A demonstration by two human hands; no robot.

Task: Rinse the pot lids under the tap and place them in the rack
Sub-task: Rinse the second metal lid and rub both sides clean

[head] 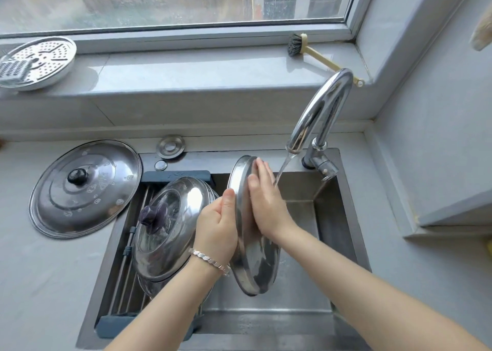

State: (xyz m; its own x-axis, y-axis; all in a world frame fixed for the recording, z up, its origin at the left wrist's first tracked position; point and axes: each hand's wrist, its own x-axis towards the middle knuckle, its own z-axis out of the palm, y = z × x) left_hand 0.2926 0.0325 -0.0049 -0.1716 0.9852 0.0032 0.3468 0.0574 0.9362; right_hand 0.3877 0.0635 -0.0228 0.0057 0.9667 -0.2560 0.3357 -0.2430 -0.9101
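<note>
I count three pot lids in plain view. My left grip clasps the rim of the first lid, held on edge over the sink. My right grip lies flat, fingers straight, against its face, with the tap running just beyond. Left of the left grip, the second lid rests in the rack across the sink. Farther left, the third lid lies on the counter.
</note>
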